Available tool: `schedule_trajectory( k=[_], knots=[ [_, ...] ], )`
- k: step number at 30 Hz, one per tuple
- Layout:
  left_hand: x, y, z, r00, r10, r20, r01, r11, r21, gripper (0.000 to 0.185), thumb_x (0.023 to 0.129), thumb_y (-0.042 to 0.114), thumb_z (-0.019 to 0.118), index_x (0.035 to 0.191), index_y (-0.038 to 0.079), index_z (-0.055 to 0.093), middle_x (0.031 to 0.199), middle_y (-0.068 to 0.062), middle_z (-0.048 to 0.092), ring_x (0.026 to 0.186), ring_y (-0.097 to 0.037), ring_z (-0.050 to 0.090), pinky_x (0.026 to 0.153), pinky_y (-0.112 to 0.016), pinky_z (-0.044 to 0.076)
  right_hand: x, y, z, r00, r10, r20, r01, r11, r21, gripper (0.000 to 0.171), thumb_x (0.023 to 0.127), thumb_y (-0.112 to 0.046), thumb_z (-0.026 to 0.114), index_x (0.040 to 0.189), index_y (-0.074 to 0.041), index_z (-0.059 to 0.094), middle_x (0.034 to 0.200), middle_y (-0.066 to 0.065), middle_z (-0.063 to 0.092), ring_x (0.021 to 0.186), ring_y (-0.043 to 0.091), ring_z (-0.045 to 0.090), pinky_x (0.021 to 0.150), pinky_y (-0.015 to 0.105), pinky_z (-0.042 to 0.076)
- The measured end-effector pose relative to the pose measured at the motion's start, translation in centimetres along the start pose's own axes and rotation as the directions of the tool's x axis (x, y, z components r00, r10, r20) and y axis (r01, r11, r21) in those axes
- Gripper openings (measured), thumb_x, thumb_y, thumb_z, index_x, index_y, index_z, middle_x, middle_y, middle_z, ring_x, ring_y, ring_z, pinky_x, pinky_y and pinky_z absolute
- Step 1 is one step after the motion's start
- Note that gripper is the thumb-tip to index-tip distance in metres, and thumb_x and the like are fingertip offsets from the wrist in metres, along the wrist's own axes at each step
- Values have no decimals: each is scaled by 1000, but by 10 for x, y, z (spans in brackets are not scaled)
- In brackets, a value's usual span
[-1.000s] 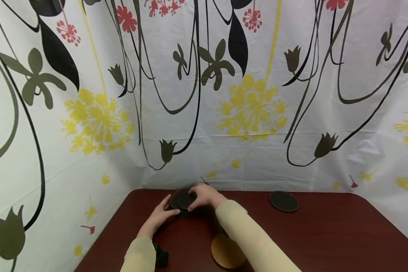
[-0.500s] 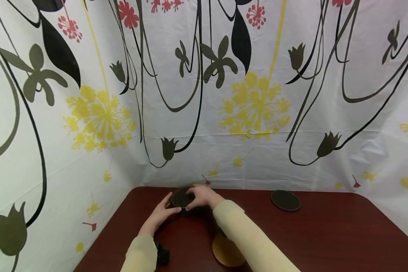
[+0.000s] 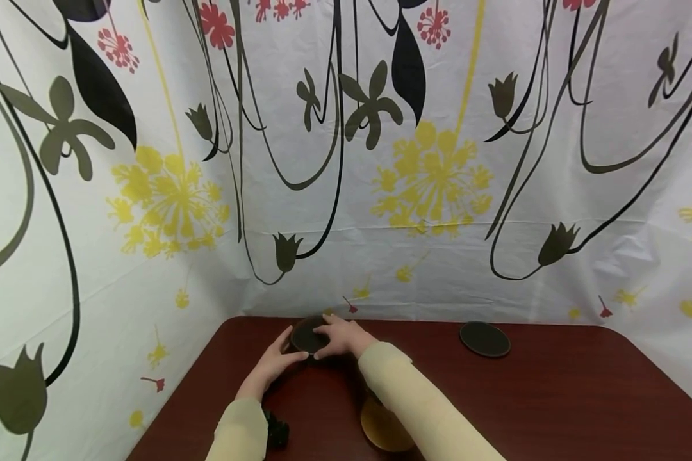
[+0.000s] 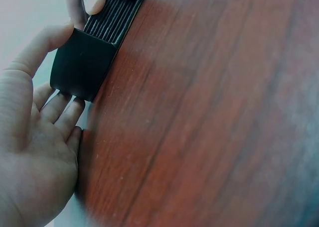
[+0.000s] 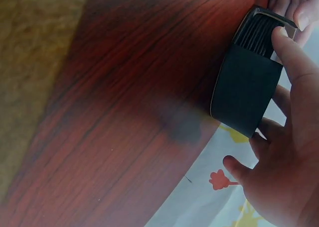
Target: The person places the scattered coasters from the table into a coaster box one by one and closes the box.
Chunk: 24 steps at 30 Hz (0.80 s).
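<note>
A round black coaster holder (image 3: 309,333) sits at the back left of the table, with a stack of thin black coasters (image 5: 259,34) showing through its side opening. My left hand (image 3: 272,363) grips the holder's left side, thumb at the near edge and fingers around the far side; the left wrist view shows the holder's smooth wall (image 4: 82,62) between them. From the right, my right hand (image 3: 344,337) holds the same holder. Its thumb lies at the stack in the opening, and the other fingers are partly hidden behind the wall.
A single black coaster (image 3: 484,339) lies flat at the back right. Nearer, a round tan-brown disc (image 3: 384,426) is partly covered by the right sleeve. A small dark object (image 3: 277,432) sits beside the left sleeve. Patterned cloth (image 3: 427,275) hangs behind the table (image 3: 553,397).
A coaster that my right hand held over the holder has gone down level with its top. The right hand's fingers have since shifted slightly on the holder; my left hand has stayed on it.
</note>
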<state>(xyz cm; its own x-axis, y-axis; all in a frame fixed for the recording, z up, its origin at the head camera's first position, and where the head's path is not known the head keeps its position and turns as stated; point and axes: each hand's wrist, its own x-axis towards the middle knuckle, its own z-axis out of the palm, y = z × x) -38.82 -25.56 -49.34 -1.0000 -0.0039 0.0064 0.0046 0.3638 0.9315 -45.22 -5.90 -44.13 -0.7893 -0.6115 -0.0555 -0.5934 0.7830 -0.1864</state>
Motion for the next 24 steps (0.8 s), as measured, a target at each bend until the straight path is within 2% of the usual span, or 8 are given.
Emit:
schedule_trajectory(
  k=[6, 13, 18, 24],
  knots=[
    [1, 5, 6, 1000, 18, 22, -18, 1000, 2, 93, 85, 33, 76, 157, 13, 19, 158, -17, 21, 142, -39, 24, 106, -57, 30, -14, 14, -7, 1000, -4, -26, 5, 999, 39, 64, 88, -55, 64, 143, -27, 50, 157, 7, 28, 142, 30, 27, 109, 58, 26],
    [-1, 3, 1, 999, 33, 20, -33, 999, 0, 94, 85, 32, 77, 157, 12, 19, 158, -19, 21, 142, -41, 23, 106, -59, 29, -37, 44, -24, 999, -7, -44, 13, 992, 124, 63, 92, -49, 61, 147, -22, 45, 158, 10, 25, 140, 33, 32, 107, 59, 28],
    [-5, -2, -3, 999, 32, 17, -33, 999, 25, 96, 84, 35, 77, 157, 12, 18, 157, -21, 20, 141, -43, 22, 105, -61, 29, -61, 80, -28, 996, 0, -84, 14, 985, 172, 64, 94, -44, 62, 148, -16, 43, 156, 13, 27, 138, 35, 35, 104, 56, 33],
    [-3, -3, -1, 999, 40, 19, -41, 998, 37, 97, 84, 35, 77, 156, 10, 17, 157, -24, 20, 141, -44, 22, 105, -62, 28, -99, 134, -27, 985, 92, -145, -60, 975, 213, 65, 91, -42, 66, 145, -11, 46, 154, 17, 30, 134, 38, 39, 102, 56, 36]
  ],
)
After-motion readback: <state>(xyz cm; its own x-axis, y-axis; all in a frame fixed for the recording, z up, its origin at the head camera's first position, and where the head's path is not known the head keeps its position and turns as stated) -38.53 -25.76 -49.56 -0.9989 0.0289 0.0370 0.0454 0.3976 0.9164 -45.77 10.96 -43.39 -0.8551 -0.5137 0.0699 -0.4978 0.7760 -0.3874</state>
